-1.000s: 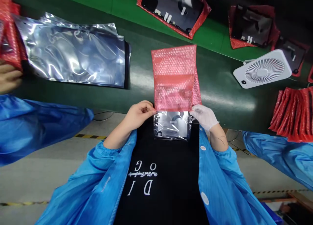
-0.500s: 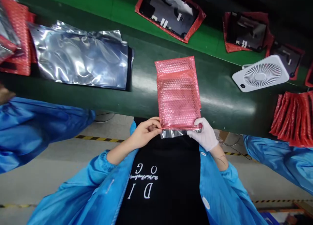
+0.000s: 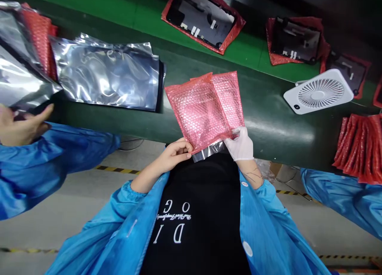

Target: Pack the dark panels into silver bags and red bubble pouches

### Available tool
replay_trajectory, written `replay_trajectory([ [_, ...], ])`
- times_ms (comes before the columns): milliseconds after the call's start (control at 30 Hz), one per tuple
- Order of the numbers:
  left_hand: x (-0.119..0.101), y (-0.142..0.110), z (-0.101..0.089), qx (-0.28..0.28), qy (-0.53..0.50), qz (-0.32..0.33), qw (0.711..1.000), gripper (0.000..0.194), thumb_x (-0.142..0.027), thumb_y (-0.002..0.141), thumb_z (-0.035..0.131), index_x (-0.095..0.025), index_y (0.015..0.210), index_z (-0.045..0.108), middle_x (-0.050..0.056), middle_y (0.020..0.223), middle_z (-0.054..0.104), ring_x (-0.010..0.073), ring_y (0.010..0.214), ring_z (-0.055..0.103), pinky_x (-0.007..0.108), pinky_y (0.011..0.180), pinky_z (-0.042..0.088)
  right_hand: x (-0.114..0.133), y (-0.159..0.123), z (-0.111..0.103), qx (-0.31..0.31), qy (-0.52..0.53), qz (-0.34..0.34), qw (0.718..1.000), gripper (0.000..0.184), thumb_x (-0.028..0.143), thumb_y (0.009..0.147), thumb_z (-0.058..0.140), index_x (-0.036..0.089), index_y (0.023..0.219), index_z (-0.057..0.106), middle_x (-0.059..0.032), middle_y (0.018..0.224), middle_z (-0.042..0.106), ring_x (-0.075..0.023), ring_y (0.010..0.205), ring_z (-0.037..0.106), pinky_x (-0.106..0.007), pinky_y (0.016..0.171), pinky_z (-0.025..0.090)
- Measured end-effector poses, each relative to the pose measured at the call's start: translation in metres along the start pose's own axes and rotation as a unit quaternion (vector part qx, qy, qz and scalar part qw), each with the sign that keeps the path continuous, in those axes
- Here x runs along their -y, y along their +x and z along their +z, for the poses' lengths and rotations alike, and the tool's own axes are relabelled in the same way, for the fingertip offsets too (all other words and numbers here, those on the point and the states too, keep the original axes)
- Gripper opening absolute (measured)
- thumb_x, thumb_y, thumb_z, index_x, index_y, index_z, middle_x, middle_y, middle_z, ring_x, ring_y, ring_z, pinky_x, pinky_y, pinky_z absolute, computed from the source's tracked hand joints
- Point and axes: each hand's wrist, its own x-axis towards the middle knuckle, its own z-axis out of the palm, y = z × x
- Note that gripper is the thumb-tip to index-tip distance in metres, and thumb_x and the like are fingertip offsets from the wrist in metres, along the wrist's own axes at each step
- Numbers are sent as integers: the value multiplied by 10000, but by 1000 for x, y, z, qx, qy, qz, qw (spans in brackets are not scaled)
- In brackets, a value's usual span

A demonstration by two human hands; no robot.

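Note:
My left hand (image 3: 176, 152) is bare and pinches the near left corner of a pink bubble-wrap pouch (image 3: 199, 112). My right hand (image 3: 240, 143), in a white glove, grips the pouch's near right corner. A silver antistatic bag (image 3: 209, 151) sits inside the pouch, with only a narrow strip sticking out at the near edge. The pouch is tilted to the left above the dark green table edge (image 3: 274, 123), and a second pink layer (image 3: 231, 98) shows behind it.
A stack of silver antistatic bags (image 3: 107, 78) lies to the left. A white fan (image 3: 320, 92) and a pile of red pouches (image 3: 359, 147) are to the right. Packed parts in red pouches (image 3: 203, 18) lie on the green belt. Co-workers' blue sleeves (image 3: 44, 159) flank me.
The silver bag slid from half exposed to almost fully inside the pink pouch. The pouch has since been lifted and rotated to the left. The co-worker's hand at left came back into view.

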Motion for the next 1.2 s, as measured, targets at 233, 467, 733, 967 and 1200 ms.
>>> replay_trajectory([
  [233,9,22,36,-253,-319,-54,912,528,-605,760,980,-227,992,695,1,898,720,170,784,679,308,795,606,-1,14,-3,42,153,-100,982,246,483,974,607,267,868,558,27,694,536,-176,634,530,-303,655,435],
  [467,-6,50,48,-243,-354,-115,896,493,-441,657,1019,-171,987,771,71,948,836,309,960,819,429,953,664,-22,9,-13,177,286,-66,940,603,758,860,818,253,734,514,23,696,566,-170,632,529,-312,644,458],
  [733,-6,61,75,-128,-295,-66,945,692,-481,695,1055,-183,1226,726,84,1152,826,257,1024,789,359,943,633,-36,-5,-17,-61,280,-1,958,456,620,863,768,261,800,494,42,716,517,-153,618,518,-295,633,475],
  [967,0,54,61,-50,-59,-91,993,428,-573,900,878,-183,963,713,19,758,742,168,635,680,276,635,546,-51,16,-34,-105,125,4,987,302,511,802,728,239,868,614,-55,866,693,-233,769,679,-379,768,592],
  [1200,-1,70,36,-218,-130,-56,966,554,-375,883,862,-214,1379,676,157,1478,697,228,1089,776,372,927,652,-47,51,-36,-34,116,35,992,577,612,854,627,201,1252,704,-160,1294,768,-318,1160,733,-507,1099,575],
])
